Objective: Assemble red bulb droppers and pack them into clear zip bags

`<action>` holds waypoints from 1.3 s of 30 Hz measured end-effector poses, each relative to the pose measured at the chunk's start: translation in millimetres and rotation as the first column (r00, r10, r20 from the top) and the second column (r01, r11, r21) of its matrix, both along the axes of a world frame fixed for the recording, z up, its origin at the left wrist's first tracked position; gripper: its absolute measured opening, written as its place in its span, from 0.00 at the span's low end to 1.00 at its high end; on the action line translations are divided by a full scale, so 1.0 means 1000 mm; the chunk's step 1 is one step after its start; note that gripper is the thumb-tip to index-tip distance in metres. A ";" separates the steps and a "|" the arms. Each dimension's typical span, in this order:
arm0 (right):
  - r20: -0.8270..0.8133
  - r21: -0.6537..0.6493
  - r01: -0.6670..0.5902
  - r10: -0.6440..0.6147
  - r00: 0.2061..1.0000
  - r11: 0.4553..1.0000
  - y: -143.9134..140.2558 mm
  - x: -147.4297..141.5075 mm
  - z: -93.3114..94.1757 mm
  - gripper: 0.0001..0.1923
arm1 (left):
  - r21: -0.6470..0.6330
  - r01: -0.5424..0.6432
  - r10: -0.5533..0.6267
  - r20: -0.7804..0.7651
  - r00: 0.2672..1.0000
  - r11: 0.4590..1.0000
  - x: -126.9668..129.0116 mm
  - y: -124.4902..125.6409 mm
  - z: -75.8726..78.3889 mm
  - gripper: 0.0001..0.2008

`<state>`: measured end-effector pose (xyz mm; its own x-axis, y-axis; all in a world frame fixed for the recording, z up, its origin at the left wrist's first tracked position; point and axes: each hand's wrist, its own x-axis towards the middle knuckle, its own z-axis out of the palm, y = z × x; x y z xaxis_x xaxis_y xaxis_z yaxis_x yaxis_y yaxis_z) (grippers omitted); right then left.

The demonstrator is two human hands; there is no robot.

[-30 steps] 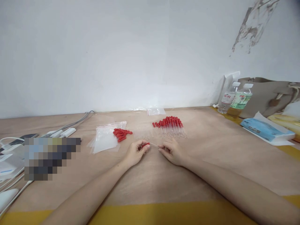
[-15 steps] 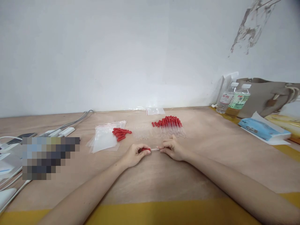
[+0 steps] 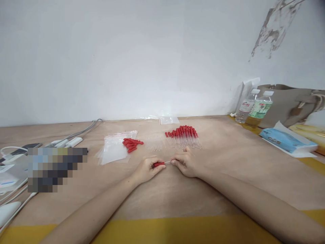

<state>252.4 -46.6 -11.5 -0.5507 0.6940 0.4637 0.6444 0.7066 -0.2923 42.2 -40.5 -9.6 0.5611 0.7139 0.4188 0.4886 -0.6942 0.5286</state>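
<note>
Head view: left hand (image 3: 146, 168) pinched on red rubber bulb (image 3: 158, 164), right hand (image 3: 185, 163) pinched on thin glass tube (image 3: 167, 162), both low over table (image 3: 228, 162), forearms converging from 7 and 5 o'clock. Apparently mid-way through seating bulb on tube; next calls for a straight, gentle push, tube kept level. Outward at 12 o'clock: bare tubes (image 3: 154, 144), finished droppers (image 3: 184, 135). At 11 o'clock: loose bulbs (image 3: 132, 144), plastic bags (image 3: 114, 150). At 2 o'clock: water bottles (image 3: 254, 106).
</note>
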 end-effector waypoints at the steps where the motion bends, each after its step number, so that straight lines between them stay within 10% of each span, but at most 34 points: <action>1: 0.008 -0.009 0.002 -0.002 1.000 1.000 0.000 -0.001 0.000 0.12 | 0.011 0.005 -0.005 -0.001 1.000 1.000 0.000 0.000 0.000 0.09; 16: 0.177 -0.024 0.058 -0.052 0.983 0.998 -0.002 -0.008 0.011 0.14 | 0.244 0.033 -0.009 -0.096 0.995 0.969 0.000 0.013 -0.003 0.09; 20: 0.151 -0.108 0.080 -0.063 0.986 0.991 -0.003 -0.002 0.025 0.12 | 0.351 -0.102 0.148 -0.107 0.983 0.931 -0.011 0.019 0.002 0.12; 28: -0.058 -0.292 0.537 -0.575 0.816 0.791 0.051 0.003 0.035 0.13 | 0.520 -0.499 0.661 -0.182 0.728 0.693 -0.047 0.037 0.002 0.12; 39: 0.156 -0.176 0.728 -0.711 0.685 0.663 0.090 -0.029 0.017 0.16 | 0.564 -0.484 0.720 -0.332 0.610 0.669 -0.061 0.041 0.006 0.11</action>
<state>223.6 43.6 5.7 0.1379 0.9603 0.2426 0.9496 -0.0586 -0.3079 -18.7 0.1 -3.8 0.2597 0.8051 0.5332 0.9656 -0.2097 -0.1537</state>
